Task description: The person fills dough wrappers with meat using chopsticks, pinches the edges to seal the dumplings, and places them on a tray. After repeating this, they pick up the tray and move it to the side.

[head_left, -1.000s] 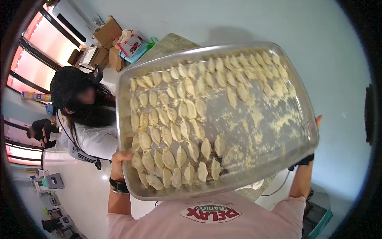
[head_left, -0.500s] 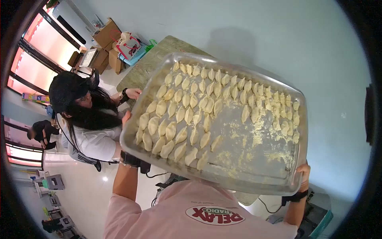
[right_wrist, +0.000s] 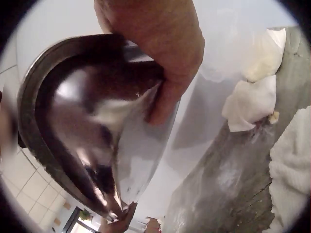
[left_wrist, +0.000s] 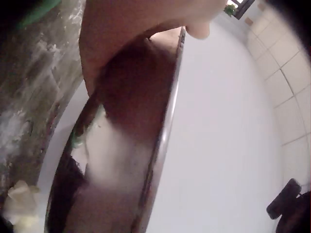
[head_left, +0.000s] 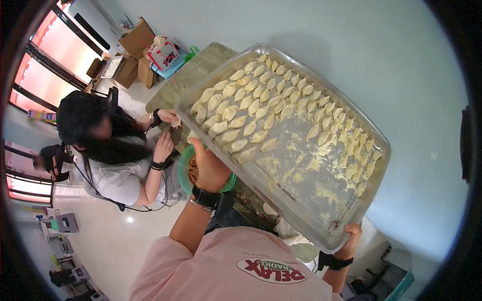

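A large metal tray [head_left: 296, 180], holding rows of pale dumplings [head_left: 231, 113] and loose flour, is held up at a slant over the table. My left hand [head_left: 211, 168] grips its near side toward the left end, thumb at the rim and fingers hidden underneath. At the lower right corner, my right hand [head_left: 351, 238] holds the tray. The right wrist view shows those fingers [right_wrist: 163, 109] curled at the tray's shiny underside. Beneath my left hand stands a green bowl [head_left: 185, 173] of brown filling, partly covered by the hand.
On the left sits another person [head_left: 110, 165] in a black cap, with a dough wrapper [head_left: 175, 122] at one hand. The greenish table [head_left: 201, 65] reaches toward the wall [head_left: 416, 100]. Cardboard boxes [head_left: 135, 37] stand beyond it. A white cloth [right_wrist: 294, 170] lies on the table.
The tray has turned clockwise, its left end rising and its right end swinging down. My left hand has moved rightward along with it, uncovering the green bowl; my right hand has come lower.
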A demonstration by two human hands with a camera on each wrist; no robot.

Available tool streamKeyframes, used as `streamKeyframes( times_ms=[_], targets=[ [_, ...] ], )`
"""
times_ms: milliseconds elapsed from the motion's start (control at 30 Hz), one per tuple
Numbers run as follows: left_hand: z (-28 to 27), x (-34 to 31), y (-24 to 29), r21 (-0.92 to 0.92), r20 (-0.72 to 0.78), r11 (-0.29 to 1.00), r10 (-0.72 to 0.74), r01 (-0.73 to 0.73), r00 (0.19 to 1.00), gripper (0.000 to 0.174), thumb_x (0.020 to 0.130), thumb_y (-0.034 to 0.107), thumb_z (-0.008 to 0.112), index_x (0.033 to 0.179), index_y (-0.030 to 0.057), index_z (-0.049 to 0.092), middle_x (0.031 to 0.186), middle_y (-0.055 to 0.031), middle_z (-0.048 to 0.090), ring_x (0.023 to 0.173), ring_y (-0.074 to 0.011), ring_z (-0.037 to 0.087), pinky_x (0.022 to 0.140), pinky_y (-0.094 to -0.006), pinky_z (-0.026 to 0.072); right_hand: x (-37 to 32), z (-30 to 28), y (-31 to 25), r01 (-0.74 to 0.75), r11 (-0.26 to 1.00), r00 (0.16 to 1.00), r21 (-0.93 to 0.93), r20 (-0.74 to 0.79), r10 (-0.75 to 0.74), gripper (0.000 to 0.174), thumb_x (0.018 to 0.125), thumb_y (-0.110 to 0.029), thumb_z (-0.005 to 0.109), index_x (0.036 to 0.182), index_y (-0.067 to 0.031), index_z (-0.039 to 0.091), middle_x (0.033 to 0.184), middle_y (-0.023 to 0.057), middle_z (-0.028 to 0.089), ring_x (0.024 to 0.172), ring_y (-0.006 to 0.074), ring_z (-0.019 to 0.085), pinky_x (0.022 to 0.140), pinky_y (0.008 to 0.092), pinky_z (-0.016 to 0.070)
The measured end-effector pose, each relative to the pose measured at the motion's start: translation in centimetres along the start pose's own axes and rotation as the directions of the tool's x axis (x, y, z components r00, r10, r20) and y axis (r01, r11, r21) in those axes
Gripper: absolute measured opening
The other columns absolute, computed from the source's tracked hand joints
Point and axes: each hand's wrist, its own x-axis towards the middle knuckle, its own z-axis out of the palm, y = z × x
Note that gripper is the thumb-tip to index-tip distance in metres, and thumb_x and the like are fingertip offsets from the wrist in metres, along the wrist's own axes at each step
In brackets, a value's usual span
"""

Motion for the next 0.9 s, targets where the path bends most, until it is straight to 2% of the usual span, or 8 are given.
streamKeyframes(
  times_ms=[167, 200, 300, 333, 433, 467, 767, 900],
  targets=[
    [0.9, -1.5, -3.5, 0.179, -0.055, 0.967, -0.176, 0.183, 0.983, 0.056, 0.09, 0.046, 0.04, 0.129, 0.0062, 0.036, 0.129, -0.0096, 0.043, 0.115, -0.0242, 0.045, 0.096, -0.0396, 0.0371, -1.9, 0.4, 1.0, 0.044, 0.999, 0.993, -0.032, -0.11, -0.048, 0.049, 0.057, -0.009, 0.051, 0.106, -0.0002, 0.049, 0.089, 0.0097, 0.056, 0.075, 0.0236, 0.055, 0.08, 0.035, 0.0466],
    [1.3, -2.0, -4.0, 0.174, -0.058, 0.968, -0.174, 0.181, 0.983, 0.056, 0.09, 0.046, 0.04, 0.129, 0.0062, 0.036, 0.129, -0.0096, 0.043, 0.115, -0.0242, 0.045, 0.096, -0.0396, 0.0371, 0.3, -6.9, 5.6, 0.347, 0.848, 0.937, -0.401, 0.113, -0.33, 0.036, 0.059, -0.009, 0.053, 0.094, -0.0037, 0.051, 0.081, 0.0058, 0.054, 0.074, 0.0191, 0.053, 0.083, 0.0327, 0.0436],
    [2.1, -4.1, -4.8, 0.124, -0.11, 0.937, -0.315, 0.327, 0.943, 0.053, 0.091, 0.043, 0.043, 0.128, 0.0055, 0.037, 0.126, -0.0086, 0.046, 0.112, -0.0224, 0.047, 0.094, -0.0389, 0.039, -1.0, -6.1, 6.0, 0.366, 0.86, 0.931, -0.355, 0.153, -0.332, 0.025, 0.061, -0.007, 0.054, 0.086, -0.0059, 0.051, 0.071, 0.0031, 0.051, 0.071, 0.0163, 0.051, 0.076, 0.031, 0.0437],
    [2.4, -4.4, -5.0, 0.101, -0.14, 0.93, -0.338, 0.353, 0.931, 0.052, 0.091, 0.042, 0.043, 0.128, 0.0059, 0.037, 0.126, -0.0092, 0.046, 0.112, -0.0237, 0.046, 0.095, -0.0401, 0.0384, -2.9, -1.5, 2.5, 0.123, 0.988, 0.991, -0.088, -0.043, -0.128, 0.035, 0.061, -0.003, 0.055, 0.095, -0.0043, 0.051, 0.066, 0.0027, 0.047, 0.066, 0.0163, 0.05, 0.069, 0.0309, 0.0453],
    [3.1, -4.6, -5.3, 0.065, -0.192, 0.927, -0.352, 0.37, 0.916, 0.049, 0.092, 0.04, 0.043, 0.126, 0.0054, 0.038, 0.127, -0.0098, 0.044, 0.113, -0.0249, 0.046, 0.094, -0.0411, 0.0389, -2.7, -0.7, 1.0, -0.004, 1.0, 1.0, 0.013, 0.005, 0.004, 0.026, 0.073, -0.005, 0.055, 0.098, 0.0014, 0.052, 0.065, 0.0066, 0.056, 0.067, 0.0194, 0.056, 0.074, 0.0374, 0.0473],
    [3.7, -4.8, -5.2, 0.087, -0.263, 0.929, -0.328, 0.361, 0.907, 0.047, 0.092, 0.039, 0.043, 0.125, 0.0049, 0.04, 0.125, -0.0096, 0.046, 0.111, -0.0245, 0.047, 0.093, -0.0409, 0.0401, -2.6, -0.1, 0.5, 0.045, 0.999, 0.999, -0.021, 0.012, -0.045, 0.048, 0.072, -0.003, 0.056, 0.116, 0.0016, 0.037, 0.064, 0.0069, 0.056, 0.063, 0.0208, 0.057, 0.064, 0.0369, 0.0493],
    [7.3, -6.7, -4.7, 0.008, -0.35, 0.943, -0.308, 0.332, 0.884, 0.04, 0.091, 0.031, 0.047, 0.119, 0.0028, 0.042, 0.119, -0.0101, 0.049, 0.104, -0.0245, 0.051, 0.087, -0.0408, 0.0442, -2.2, 0.3, -2.5, -0.179, 0.975, 0.983, 0.136, -0.007, 0.181, 0.056, 0.088, -0.028, 0.046, 0.131, 0.0003, 0.024, 0.065, 0.0085, 0.057, 0.069, 0.0202, 0.058, 0.067, 0.0366, 0.0499],
    [7.3, -7.1, -5.3, -0.068, -0.456, 0.946, -0.311, 0.316, 0.834, 0.035, 0.092, 0.029, 0.047, 0.116, 0.0041, 0.044, 0.112, -0.0096, 0.051, 0.1, -0.026, 0.052, 0.087, -0.0444, 0.0444, -2.2, 0.6, -3.4, -0.173, 0.979, 0.985, 0.103, 0.025, 0.172, 0.056, 0.084, -0.024, 0.053, 0.129, -0.0009, 0.03, 0.063, 0.0091, 0.056, 0.066, 0.0209, 0.057, 0.066, 0.0377, 0.0498]
  ],
)
